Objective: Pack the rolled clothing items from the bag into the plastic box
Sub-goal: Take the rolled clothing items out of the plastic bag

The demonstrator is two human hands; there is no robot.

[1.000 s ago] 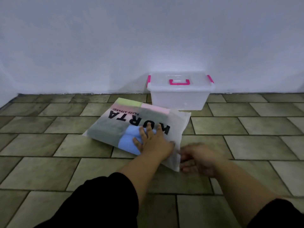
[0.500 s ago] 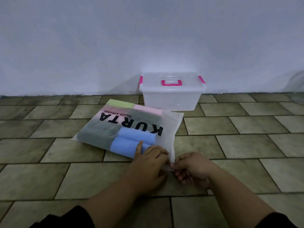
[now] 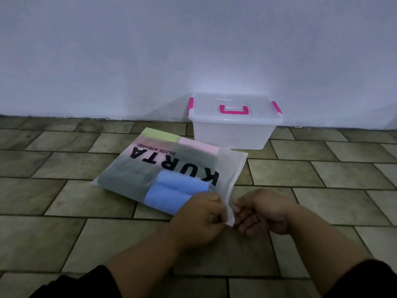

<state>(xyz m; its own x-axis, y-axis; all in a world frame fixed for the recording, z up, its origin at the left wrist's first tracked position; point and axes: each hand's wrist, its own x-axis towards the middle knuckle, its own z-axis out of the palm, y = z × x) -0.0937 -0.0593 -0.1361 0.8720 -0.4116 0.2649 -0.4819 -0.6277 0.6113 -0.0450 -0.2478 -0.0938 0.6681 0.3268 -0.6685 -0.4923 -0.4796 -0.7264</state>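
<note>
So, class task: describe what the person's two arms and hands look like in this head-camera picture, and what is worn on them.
Both hands are bare: the left hand and the right hand show no gloves, and no rings or watch can be made out. The forearms are uncovered too. Black sleeves, the left sleeve and the right sleeve, appear only at the bottom corners of the frame, ending near the elbows. No markings show on the fabric.
</note>
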